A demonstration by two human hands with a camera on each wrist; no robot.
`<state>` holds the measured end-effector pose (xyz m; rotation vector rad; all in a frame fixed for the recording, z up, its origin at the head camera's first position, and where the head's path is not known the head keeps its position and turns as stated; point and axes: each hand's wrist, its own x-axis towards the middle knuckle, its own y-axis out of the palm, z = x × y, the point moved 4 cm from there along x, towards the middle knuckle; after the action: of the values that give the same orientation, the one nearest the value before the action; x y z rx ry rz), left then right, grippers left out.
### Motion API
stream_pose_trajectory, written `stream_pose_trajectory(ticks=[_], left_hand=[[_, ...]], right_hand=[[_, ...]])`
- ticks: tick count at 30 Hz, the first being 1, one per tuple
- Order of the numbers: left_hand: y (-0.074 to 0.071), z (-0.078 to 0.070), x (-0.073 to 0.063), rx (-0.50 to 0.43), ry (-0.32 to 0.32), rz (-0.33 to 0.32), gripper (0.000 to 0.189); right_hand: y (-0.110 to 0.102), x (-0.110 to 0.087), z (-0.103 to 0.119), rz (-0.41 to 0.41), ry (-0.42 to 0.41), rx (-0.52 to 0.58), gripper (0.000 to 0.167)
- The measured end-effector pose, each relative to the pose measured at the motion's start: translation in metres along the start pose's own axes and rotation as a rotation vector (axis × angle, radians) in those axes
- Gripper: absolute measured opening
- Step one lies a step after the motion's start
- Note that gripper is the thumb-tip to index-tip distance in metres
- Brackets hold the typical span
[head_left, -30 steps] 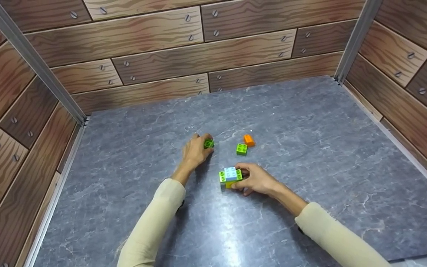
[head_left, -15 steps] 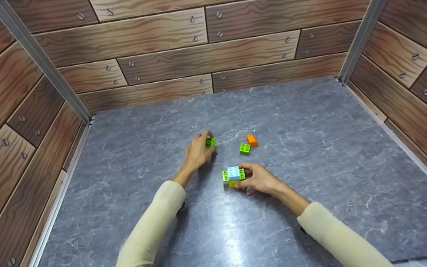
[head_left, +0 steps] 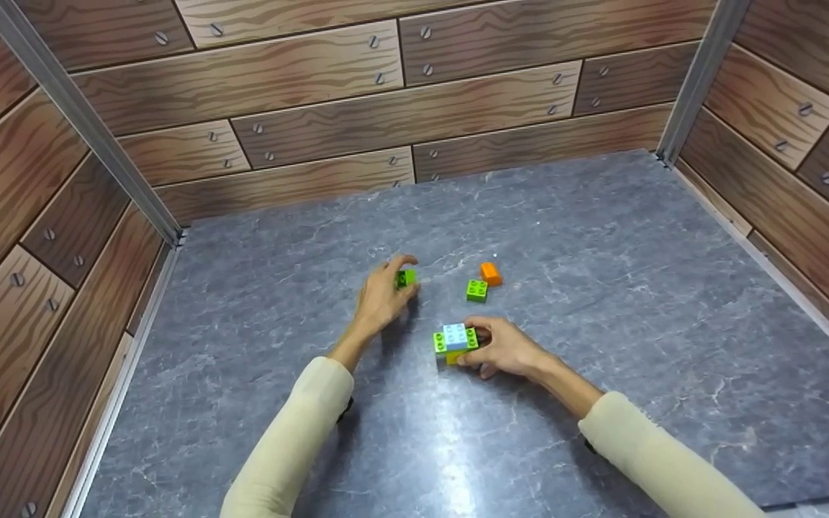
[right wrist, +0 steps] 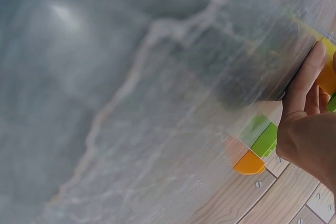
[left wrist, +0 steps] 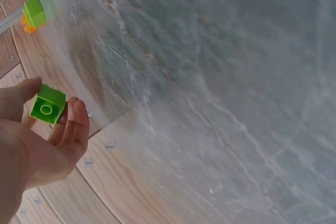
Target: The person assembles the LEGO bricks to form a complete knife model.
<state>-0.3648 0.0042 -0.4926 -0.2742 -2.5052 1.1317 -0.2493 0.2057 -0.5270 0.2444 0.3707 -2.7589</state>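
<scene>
My left hand (head_left: 381, 296) holds a green toy brick (left wrist: 48, 103) between thumb and fingers. In the left wrist view the hollow underside of this brick faces the camera, and the fingers curve behind it. My right hand (head_left: 504, 349) grips a small stack of toy bricks (head_left: 455, 337) from its right side. That stack has a light blue brick on top, a green layer under it and yellow at the bottom, where the thumb lies. The right wrist view catches only part of the yellow piece (right wrist: 328, 72) at its edge.
Beyond the right hand, a loose green brick (head_left: 477, 291) lies on the grey marbled tabletop (head_left: 601, 288), with an orange brick with a rounded top (head_left: 491, 274) close behind it. Wood-patterned walls (head_left: 314, 137) rise at the back and on both sides.
The green brick in my left hand has turned, so its hollow side and a bright side face now show. My right hand keeps its grip on the stack, with little movement.
</scene>
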Motion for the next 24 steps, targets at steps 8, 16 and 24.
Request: stream_pose_trajectory(ticks=[8,16,24], left_hand=[[0.0011,0.0013,-0.0013,-0.032,0.068,-0.014,0.027],[-0.0012,0.0004,-0.0039,-0.055,0.039,-0.015,0.026],[-0.0043,-0.0035,-0.0085,-0.094,0.080,-0.029,0.026]], right_hand=[[-0.0003,-0.0006,-0.0003,0.004,-0.016,-0.013,0.053],[-0.0003,0.0003,-0.0005,-0.001,-0.010,-0.019,0.056],[-0.0005,0.0008,-0.0008,0.001,-0.004,-0.011,0.058]])
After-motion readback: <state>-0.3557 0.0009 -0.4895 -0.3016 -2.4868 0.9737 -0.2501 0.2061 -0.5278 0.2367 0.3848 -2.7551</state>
